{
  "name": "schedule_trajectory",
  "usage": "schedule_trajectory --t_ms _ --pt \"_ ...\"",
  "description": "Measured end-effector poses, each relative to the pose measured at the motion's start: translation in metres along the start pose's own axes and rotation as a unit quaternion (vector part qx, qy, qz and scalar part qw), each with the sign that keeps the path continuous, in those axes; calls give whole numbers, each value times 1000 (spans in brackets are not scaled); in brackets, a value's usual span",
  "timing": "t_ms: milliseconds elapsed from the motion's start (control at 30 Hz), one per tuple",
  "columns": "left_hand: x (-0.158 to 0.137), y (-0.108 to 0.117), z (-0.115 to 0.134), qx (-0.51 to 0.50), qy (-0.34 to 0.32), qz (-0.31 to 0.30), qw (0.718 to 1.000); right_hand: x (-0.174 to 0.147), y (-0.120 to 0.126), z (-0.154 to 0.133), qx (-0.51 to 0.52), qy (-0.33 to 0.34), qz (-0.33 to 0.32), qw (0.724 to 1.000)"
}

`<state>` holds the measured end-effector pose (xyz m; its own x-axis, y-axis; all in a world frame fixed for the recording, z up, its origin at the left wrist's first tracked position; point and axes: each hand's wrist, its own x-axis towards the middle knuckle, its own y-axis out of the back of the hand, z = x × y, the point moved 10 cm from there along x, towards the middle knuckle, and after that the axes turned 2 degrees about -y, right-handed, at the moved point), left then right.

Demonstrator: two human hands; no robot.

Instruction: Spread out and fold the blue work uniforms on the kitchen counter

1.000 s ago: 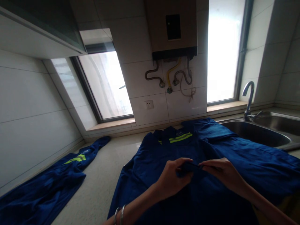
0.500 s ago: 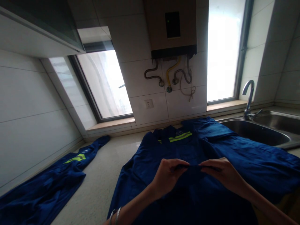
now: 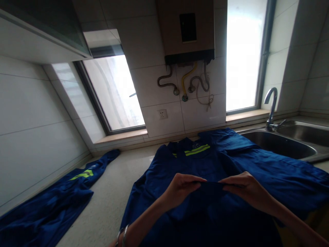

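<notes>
A dark blue work jacket (image 3: 164, 171) with a yellow-green reflective stripe on its chest lies spread over the counter, collar toward the wall. Over its lower part, my left hand (image 3: 180, 187) pinches a fold of blue cloth between thumb and fingers. My right hand (image 3: 246, 188) grips the same fold a short way to the right, so the cloth runs taut between them. Whether this fold belongs to the jacket or to another blue garment in front of it is too dark to make out. More blue cloth (image 3: 272, 171) spreads on the right, up to the sink.
Another blue garment (image 3: 64, 199) with a reflective stripe lies along the left wall on the pale counter (image 3: 108, 192). At right are a steel sink (image 3: 308, 156) and a faucet (image 3: 271, 106). A water heater (image 3: 186, 31) with pipes hangs on the tiled wall between two windows.
My left hand has shifted slightly left and its fingers have straightened a little along the fold. The right hand stays nearly in place, still pinching the cloth. The garments lie as before.
</notes>
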<state>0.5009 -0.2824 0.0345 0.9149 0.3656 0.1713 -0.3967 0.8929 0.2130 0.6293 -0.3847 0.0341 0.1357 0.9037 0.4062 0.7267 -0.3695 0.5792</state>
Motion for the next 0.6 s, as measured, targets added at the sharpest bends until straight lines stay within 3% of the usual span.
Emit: schedule_trajectory --t_ms 267,467,600 --pt "1 10 0 13 17 28 999 -2 4 -9 -71 35 39 996" --pt "-2 21 31 171 3 58 984 1 1 -18 -89 80 49 992" --pt "-2 -1 42 229 -19 26 973 5 -4 -34 -83 115 47 989"
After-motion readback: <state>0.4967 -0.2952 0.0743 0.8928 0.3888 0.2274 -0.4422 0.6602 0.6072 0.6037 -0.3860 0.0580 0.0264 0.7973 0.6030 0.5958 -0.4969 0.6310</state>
